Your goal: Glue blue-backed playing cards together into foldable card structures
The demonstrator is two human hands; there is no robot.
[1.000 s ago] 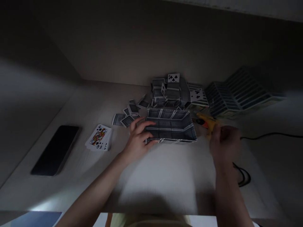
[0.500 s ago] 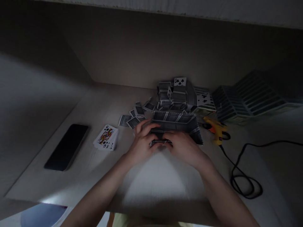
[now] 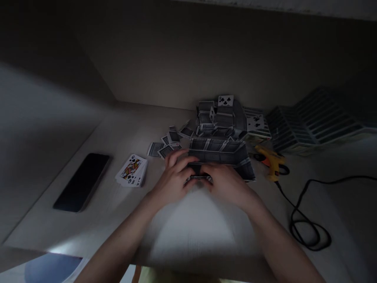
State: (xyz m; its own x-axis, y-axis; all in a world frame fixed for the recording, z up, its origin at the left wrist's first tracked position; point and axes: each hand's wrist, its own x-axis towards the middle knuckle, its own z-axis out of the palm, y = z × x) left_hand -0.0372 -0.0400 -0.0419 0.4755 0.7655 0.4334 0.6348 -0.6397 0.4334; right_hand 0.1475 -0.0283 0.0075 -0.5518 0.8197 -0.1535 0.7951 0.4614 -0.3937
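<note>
Pinching the box (image 3: 218, 157) by its near edge, at 12 o'clock on the table (image 3: 191, 224), with fingers of left hand (image 3: 171, 181) and right hand (image 3: 226, 182); near the glue gun (image 3: 274, 162) at the box's 3 o'clock.

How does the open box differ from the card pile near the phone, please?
The open box is hollow, with raised, grey-patterned walls; the card pile is low and slightly fanned, with a queen face up. The left hand and right hand pinch the box's near wall, while no hand touches the pile. Box and pile both rest on the table.
</note>
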